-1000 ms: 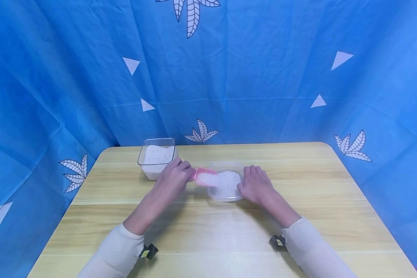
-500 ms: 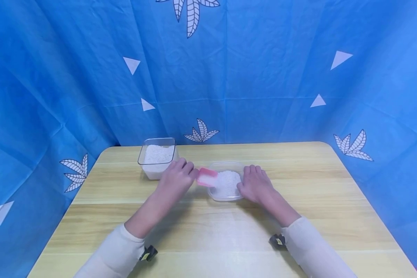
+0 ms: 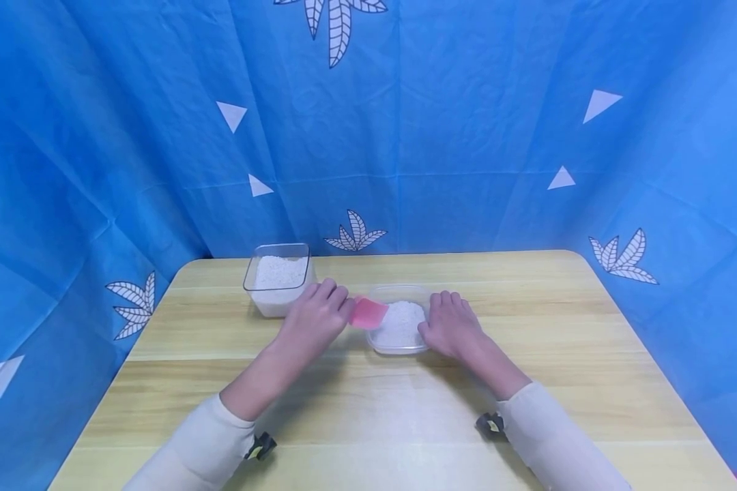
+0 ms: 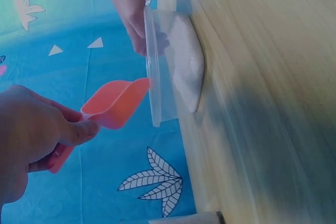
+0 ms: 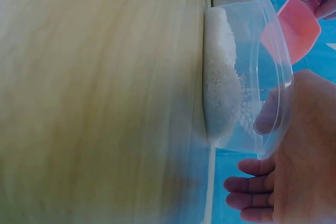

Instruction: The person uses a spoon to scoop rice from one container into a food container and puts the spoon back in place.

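My left hand [image 3: 318, 315] grips the handle of a pink scoop [image 4: 116, 104], thumb on top. The scoop is tipped with its lip at the left rim of a clear plastic tub [image 5: 252, 85]; no grains show in its bowl. White rice-like grains [image 3: 402, 324] lie heaped in the tub. On the tub's right side my right hand [image 3: 456, 326] pinches the rim, thumb inside and the other fingers outside, as the right wrist view shows.
A taller clear square container [image 3: 278, 279], filled with the same white grains, stands at the back left, behind my left hand. Everything rests on a light wooden table [image 3: 368, 416]. A blue patterned curtain [image 3: 467, 136] hangs close behind and beside the table.
The scoop has tipped over toward the tub, and the grains seen in it a second ago have left it. My left hand has shifted slightly right; my right hand stays at the rim.
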### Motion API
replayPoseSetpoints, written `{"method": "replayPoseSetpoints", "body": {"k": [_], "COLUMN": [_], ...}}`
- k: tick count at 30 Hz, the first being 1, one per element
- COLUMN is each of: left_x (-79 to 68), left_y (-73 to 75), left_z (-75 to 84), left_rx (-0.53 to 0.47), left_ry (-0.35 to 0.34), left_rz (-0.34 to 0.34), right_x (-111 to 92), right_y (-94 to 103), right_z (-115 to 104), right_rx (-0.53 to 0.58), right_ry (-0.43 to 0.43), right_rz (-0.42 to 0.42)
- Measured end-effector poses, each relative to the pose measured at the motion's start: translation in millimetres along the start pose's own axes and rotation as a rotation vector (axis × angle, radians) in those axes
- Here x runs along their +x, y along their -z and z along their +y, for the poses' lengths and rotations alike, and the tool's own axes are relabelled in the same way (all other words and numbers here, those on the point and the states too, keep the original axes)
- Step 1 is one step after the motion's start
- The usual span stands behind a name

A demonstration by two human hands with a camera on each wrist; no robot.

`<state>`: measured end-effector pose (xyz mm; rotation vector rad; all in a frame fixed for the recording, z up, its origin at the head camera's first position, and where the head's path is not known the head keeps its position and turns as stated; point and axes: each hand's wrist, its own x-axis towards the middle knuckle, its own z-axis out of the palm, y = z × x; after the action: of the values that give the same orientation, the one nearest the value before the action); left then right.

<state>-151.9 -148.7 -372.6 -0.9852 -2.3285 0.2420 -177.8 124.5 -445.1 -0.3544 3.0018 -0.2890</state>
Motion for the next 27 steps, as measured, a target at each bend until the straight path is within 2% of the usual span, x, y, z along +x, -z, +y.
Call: {"method": "replayPoseSetpoints", "body": {"k": [17,22,27], "left_x": [4.9,2.0,-3.7], "left_y": [18.3,21.7,22.3], "left_z": [-25.4,-35.4,-47.7], "left_rx": [-0.037,-0.047,-0.060], "left_ry": [0.052,0.086,0.121], "left_rz": [0.011,-0.006,0.014], "right_x": [1.0,0.4,-0.3], "right_y": [4.6,2.8,1.0], "right_z": [1.7,1.9,0.7], "right_rx": [-0.002,0.005,0.008], "right_ry": [0.001,-0.004,-0.006], "right_rz": [-0.006,-0.004,-0.014]}}
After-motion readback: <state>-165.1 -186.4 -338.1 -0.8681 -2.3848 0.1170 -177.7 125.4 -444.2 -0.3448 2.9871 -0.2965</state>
